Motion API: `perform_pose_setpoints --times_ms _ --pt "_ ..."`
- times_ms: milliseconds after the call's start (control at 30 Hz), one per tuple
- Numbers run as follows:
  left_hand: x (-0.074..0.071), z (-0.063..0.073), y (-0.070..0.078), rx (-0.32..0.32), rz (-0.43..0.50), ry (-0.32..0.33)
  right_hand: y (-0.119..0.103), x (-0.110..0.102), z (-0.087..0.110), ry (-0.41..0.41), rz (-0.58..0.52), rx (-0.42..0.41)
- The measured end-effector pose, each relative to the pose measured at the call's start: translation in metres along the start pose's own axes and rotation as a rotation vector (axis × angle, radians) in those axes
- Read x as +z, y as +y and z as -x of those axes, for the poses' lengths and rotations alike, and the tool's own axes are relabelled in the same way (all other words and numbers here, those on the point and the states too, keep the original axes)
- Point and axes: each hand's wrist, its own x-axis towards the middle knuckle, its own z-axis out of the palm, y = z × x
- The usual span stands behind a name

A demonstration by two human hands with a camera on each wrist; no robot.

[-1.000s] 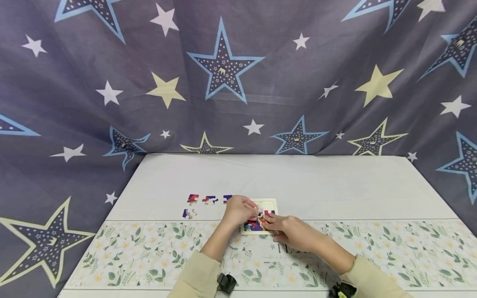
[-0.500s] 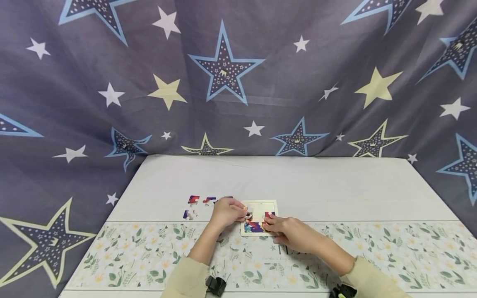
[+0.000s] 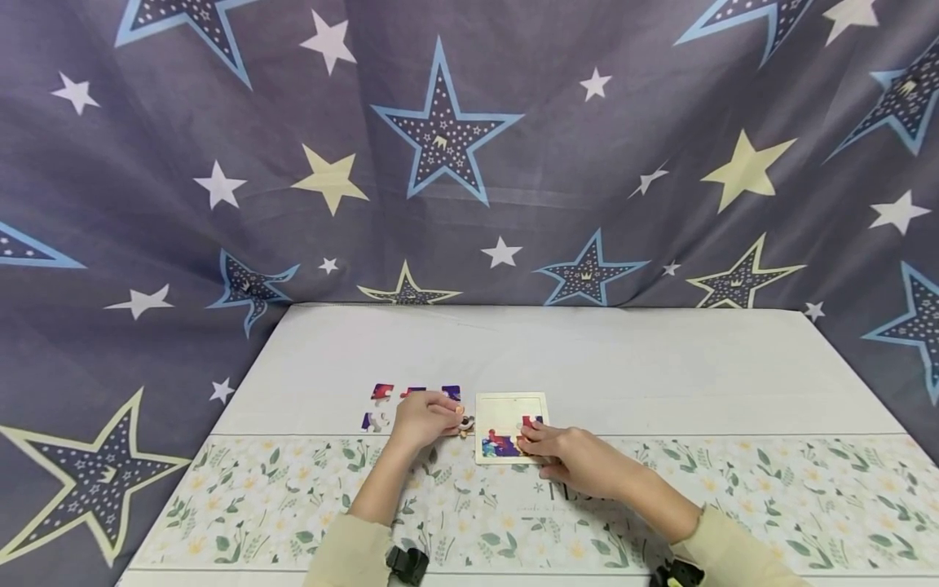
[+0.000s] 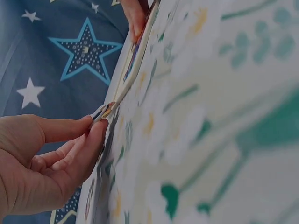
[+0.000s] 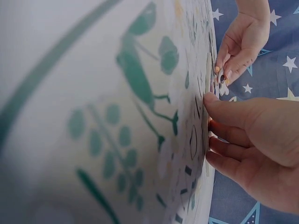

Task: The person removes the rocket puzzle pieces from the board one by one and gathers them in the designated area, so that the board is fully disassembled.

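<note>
- left hand [image 3: 424, 420] has 1 puzzle piece [image 3: 466, 424] pinched in its fingers, just left of the tray [image 3: 506, 408]
- right hand's [image 3: 579, 458] fingers touch the tray's right side, can't tell if gripping or just pressing
- imo it's mid-transfer; next move probably wants a steady pinch, tray kept still
</note>
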Motion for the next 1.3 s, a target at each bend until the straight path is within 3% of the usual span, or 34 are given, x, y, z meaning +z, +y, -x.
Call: perform_pose_setpoints --times_ms 367,533,800,1000,1300 --pt "-0.024 0.004 -0.011 0.003 -0.01 0.086 0.001 0.002 -0.001 -0.015 -0.005 0.033" --pt "-0.036 0.007 -0.014 0.038 -0.144 0.142 0.0 0.002 -0.001 -0.016 -0.001 0.026" --pt "-0.051 0.008 -0.013 0.012 -0.302 0.211 0.0 0.003 -0.003 -0.019 -0.01 0.039" --pt "-0.054 0.009 -0.01 0.022 -0.427 0.234 -0.001 0.002 -0.004 -0.025 -0.015 0.038" --pt "-0.049 0.009 -0.006 0.007 -0.488 0.244 -0.002 0.0 -0.004 0.002 0.069 0.022"
